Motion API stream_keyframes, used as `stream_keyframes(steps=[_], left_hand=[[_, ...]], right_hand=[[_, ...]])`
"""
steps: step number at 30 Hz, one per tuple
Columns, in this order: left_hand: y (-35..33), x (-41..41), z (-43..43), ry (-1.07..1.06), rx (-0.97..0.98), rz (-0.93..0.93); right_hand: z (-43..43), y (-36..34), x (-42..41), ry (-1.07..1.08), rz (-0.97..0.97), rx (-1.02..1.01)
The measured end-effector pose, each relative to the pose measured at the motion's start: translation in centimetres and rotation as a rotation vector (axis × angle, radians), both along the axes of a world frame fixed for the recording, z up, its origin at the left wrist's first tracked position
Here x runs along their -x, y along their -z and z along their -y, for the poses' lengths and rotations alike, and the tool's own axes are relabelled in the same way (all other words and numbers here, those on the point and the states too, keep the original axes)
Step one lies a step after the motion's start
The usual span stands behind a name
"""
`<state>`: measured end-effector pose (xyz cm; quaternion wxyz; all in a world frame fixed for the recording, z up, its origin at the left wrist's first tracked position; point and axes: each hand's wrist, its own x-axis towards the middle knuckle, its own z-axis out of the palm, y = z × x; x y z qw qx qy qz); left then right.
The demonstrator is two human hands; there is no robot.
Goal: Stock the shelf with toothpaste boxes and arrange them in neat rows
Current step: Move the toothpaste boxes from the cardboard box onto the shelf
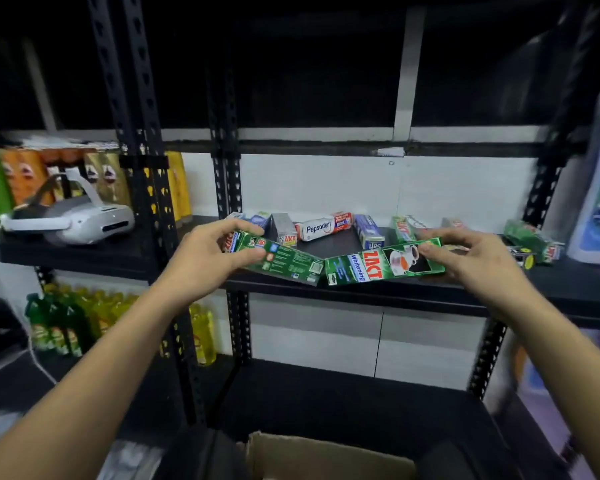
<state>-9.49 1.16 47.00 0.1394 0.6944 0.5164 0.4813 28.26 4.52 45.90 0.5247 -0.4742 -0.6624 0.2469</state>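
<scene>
- My left hand [205, 251] grips the left end of a green Zact box [284, 261]. The fingers are curled over its top edge and the thumb presses on the printed face.
- My right hand [471, 258] pinches the right end of a Zact whitening box [371, 268], with the thumb on the front beside the picture of cups and the fingers behind it.
- I hold each box by its outer end so that the inner ends stay free to come together. They meet in a shallow V over the front edge of the black shelf [361, 294]. I cannot tell if they touch.
- Both boxes are tilted and do not lie flat. I judge I am lining them up end to end for a front row.
- Behind them the other toothpaste is not in rows. The Pepsodent box [323, 228] lies at an angle. A silver Zact box [284, 230] and a blue box [368, 230] point their ends toward me. More green boxes [530, 240] lie in a heap at the right. So most of the arranging is not yet done.
- A cardboard carton [326, 455] stands open below me, probably the supply. Its inside is hidden.
- These boxes look light, so a careless push may slide the neighbours.
</scene>
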Motion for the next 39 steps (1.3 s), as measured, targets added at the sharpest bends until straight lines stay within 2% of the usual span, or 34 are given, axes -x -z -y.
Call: stream_keyframes(steps=[5, 8, 12, 15, 17, 21, 26, 29, 34, 39], left_hand=[[0.5, -1.3, -5.4, 0.077, 0.035, 0.210], [1.7, -2.0, -9.4, 0.138, 0.096, 0.230], [3.1, -2.8, -13.4, 0.213, 0.186, 0.134], [3.4, -2.9, -15.9, 0.155, 0.213, -0.115], [3.5, -2.9, -17.3, 0.141, 0.233, -0.211], [3.8, -3.1, -18.8, 0.111, 0.194, -0.208], [4.3, -2.4, -20.4, -0.058, -0.116, -0.242], [5.1, -1.3, -21.9, -0.071, -0.040, -0.336], [6.1, -1.2, -22.8, 0.000, 0.113, -0.348], [6.2, -1.2, -22.9, -0.011, 0.114, -0.350]], right_hand=[[-3.2, -0.8, -0.5, 0.180, -0.038, -0.051], [-5.0, -1.1, -0.8, 0.261, 0.049, -0.101], [-7.5, -1.5, -0.6, 0.331, 0.065, -0.122], [-9.3, -1.6, -0.2, 0.354, 0.066, -0.124], [-10.5, -1.6, 0.2, 0.371, 0.055, -0.140], [-13.7, -1.6, 1.2, 0.357, 0.033, -0.147], [-17.6, -2.1, 3.8, 0.328, 0.054, -0.140], [-20.6, -2.6, 6.0, 0.317, 0.075, -0.170], [-26.4, -3.1, 9.8, 0.292, 0.136, -0.200], [-31.4, -3.1, 13.6, 0.265, 0.144, -0.130]])
